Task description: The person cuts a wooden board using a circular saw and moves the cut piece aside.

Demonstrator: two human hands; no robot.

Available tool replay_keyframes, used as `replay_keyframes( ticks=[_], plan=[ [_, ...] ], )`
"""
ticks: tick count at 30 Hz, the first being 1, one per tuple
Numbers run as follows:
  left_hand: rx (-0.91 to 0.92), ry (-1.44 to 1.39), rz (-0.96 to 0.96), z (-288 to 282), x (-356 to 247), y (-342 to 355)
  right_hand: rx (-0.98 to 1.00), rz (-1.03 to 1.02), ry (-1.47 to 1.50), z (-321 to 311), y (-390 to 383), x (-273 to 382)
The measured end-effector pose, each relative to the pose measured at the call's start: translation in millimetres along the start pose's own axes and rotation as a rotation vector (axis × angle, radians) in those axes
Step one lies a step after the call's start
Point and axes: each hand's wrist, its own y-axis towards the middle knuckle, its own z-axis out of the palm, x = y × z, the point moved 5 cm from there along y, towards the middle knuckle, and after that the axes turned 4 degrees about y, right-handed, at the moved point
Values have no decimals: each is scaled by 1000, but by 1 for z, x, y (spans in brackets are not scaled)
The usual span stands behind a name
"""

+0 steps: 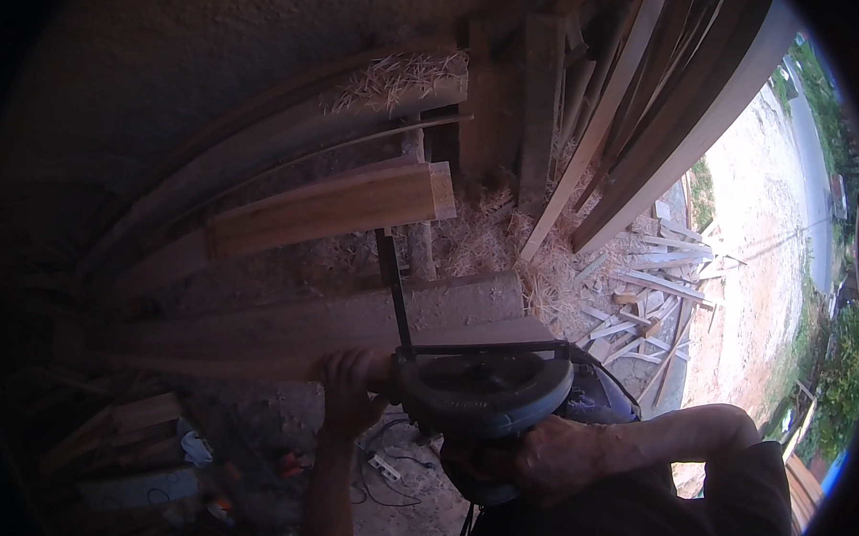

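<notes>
A circular saw (492,390) with a grey rounded blade guard sits over the near board (490,331), low in the middle of the view. My right hand (562,454) is wrapped round its rear handle, which the hand and shade partly hide. At the saw's left side, my left hand (348,386) has its fingers curled round the front grip. A dark metal bar (393,289) runs from the saw away across the boards. The blade and the cutting line are out of sight behind the guard.
Beyond lies a thick plank (331,210), with heaped wood shavings (402,78) on a farther beam. Long boards (692,132) lean at the far right above scattered offcuts (656,296). A power strip (384,466) and cables lie on the floor below.
</notes>
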Motion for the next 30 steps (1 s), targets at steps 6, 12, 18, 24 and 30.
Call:
replay_keyframes(
  ticks=[6, 12, 18, 24, 30],
  plan=[
    [-23, -12, -14, -1, 2, -1, -69, -49, -23, 2, 1, -2],
    [-4, -14, -60, -1, 4, -3, -55, -42, -23, 5, 1, -8],
    [72, 36, -47, -1, 8, -4, -109, -77, -52, 16, 2, -18],
    [87, 20, -53, 0, 11, -5, -146, -125, -74, 15, 1, -18],
    [64, 115, -40, -8, 4, 1, -229, -195, -82, 11, 1, -16]
  ],
)
